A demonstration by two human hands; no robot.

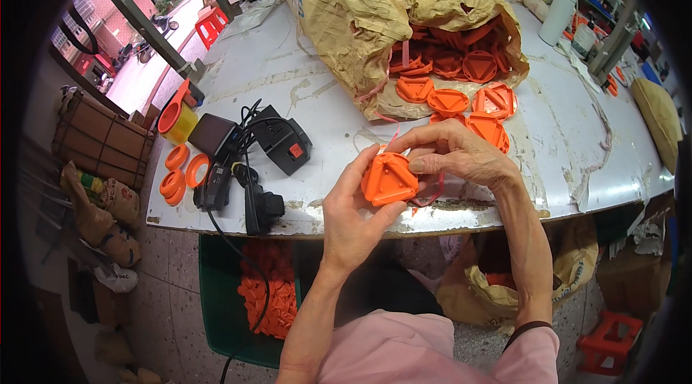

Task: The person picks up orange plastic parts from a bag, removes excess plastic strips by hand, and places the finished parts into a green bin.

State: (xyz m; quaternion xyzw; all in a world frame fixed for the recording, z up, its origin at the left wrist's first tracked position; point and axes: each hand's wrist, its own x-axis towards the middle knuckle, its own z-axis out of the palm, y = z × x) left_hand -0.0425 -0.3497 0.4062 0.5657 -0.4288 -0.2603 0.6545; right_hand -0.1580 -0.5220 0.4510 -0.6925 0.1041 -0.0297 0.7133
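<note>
Just above the table's front edge I hold an orange round plastic part (390, 179) with a raised triangular shape on its face. My left hand (351, 212) grips it from the left and below, thumb at its lower edge. At its upper right, my right hand (461, 155) is closed, thumb and fingers at the part's rim; the fingertips are partly hidden. Beyond my hands lie several similar orange parts (448, 101), some flat and some overlapping. They spread from the mouth of a large yellow-brown sack (339, 31), with many more inside.
Black chargers (283, 140) with tangled cables lie left on the white table (252, 70), beside orange rings (173, 186) and an orange-yellow cup (178, 119). Below are a green bin (216, 305) of orange pieces and an open sack (461, 290). A red stool (611, 341) stands lower right.
</note>
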